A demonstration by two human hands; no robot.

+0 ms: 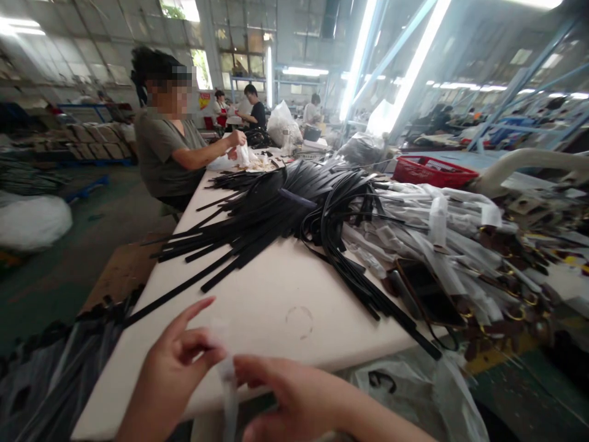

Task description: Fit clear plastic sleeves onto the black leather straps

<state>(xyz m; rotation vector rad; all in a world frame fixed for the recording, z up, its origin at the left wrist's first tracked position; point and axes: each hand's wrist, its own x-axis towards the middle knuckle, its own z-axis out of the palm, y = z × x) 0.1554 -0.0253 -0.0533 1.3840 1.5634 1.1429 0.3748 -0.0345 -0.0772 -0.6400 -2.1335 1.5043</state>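
Over the near edge of the pale table (pixel 257 307), my left hand (pixel 172 368) pinches the upper part of a translucent whitish strip (pixel 229 393), with the index finger raised. My right hand (pixel 294 393) is just to the right, its curled fingers against the same strip, which hangs down between both hands and is blurred. Beyond them, a large pile of long black straps (pixel 276 209) is fanned across the table, some ends reaching over its left edge and others toward the front right.
Wrapped white straps with brown ends (pixel 451 233) lie at the right beside a phone (pixel 427 291). Behind them is a red basket (pixel 432 170). A person (pixel 165 141) in a grey-green shirt works at the left side. Dark wrapped bundles (pixel 59 368) stand lower left.
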